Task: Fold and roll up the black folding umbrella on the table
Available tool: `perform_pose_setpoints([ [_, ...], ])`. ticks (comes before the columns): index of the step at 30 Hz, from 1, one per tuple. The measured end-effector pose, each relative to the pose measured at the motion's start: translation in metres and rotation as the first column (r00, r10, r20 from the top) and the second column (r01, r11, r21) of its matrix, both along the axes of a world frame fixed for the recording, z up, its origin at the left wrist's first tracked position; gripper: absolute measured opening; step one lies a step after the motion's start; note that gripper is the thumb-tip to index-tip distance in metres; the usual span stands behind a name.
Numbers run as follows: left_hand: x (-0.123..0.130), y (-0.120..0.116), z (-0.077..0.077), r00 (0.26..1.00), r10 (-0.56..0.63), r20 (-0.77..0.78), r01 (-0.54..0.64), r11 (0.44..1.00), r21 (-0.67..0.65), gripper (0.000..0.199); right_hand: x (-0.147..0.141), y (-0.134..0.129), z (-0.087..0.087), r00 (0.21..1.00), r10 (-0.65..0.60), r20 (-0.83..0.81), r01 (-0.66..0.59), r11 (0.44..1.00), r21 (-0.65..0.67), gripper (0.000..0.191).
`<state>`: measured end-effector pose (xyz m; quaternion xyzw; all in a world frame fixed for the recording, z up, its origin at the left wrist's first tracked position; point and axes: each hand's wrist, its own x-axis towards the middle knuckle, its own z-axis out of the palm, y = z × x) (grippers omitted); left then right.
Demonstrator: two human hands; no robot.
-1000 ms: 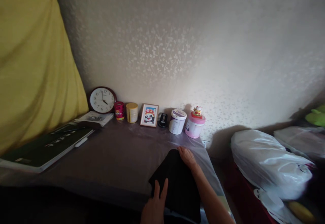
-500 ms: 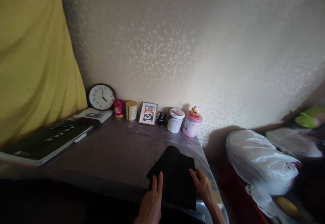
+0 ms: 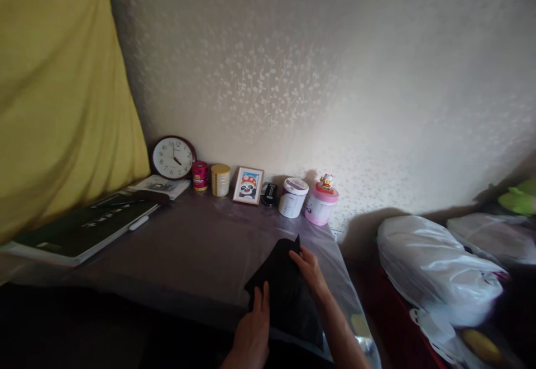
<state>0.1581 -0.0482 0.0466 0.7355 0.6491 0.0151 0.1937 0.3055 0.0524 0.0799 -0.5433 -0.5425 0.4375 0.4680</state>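
Observation:
A piece of black cloth (image 3: 287,296) lies partly folded at the near right of the table, its lower part hanging toward the front edge. My left hand (image 3: 254,324) rests on its left side with two fingers stretched out and apart, pressing rather than gripping. At the cloth's upper right, my right hand (image 3: 309,268) pinches an edge between thumb and fingers, and a small pointed corner sticks up beside the fingertips. Whether the cloth is a garment I cannot tell.
Along the wall stand a round clock (image 3: 173,158), a red tin (image 3: 200,177), a yellow tin (image 3: 220,181), a panda picture frame (image 3: 248,186), a black object (image 3: 270,195), a white tub (image 3: 292,199) and a pink-lidded tub (image 3: 321,206). A green book (image 3: 96,224) lies left; white bags (image 3: 431,268) sit right.
My right hand has moved up and left, drawing the cloth's right edge inward over the rest. My left hand has stayed on the left side. The view has shifted slightly.

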Motion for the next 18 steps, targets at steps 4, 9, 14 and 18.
perform_pose_setpoints([
  [4, 0.0, 0.003, -0.004, 1.0, 0.005, 0.029, -0.005, 1.0, -0.016, 0.082, -0.016, 0.014, -0.008, 0.996, 0.016, -0.093, -0.018, 1.0, -0.021, 0.044],
  [9, -0.005, 0.004, -0.007, 0.997, -0.017, 0.08, 0.018, 1.0, -0.019, 0.076, -0.029, 0.029, -0.031, 0.997, -0.073, -0.005, 0.073, 0.997, -0.033, 0.044],
  [14, -0.013, 0.001, -0.006, 0.992, -0.055, 0.113, 0.055, 0.999, 0.003, 0.074, -0.029, 0.036, -0.043, 0.962, -0.108, 0.25, 0.112, 0.994, -0.002, 0.045],
  [18, -0.023, -0.007, -0.009, 0.992, -0.066, 0.109, 0.06, 0.997, 0.054, 0.067, -0.028, 0.031, -0.039, 0.965, 0.044, 0.26, -0.029, 0.998, -0.062, 0.047],
])
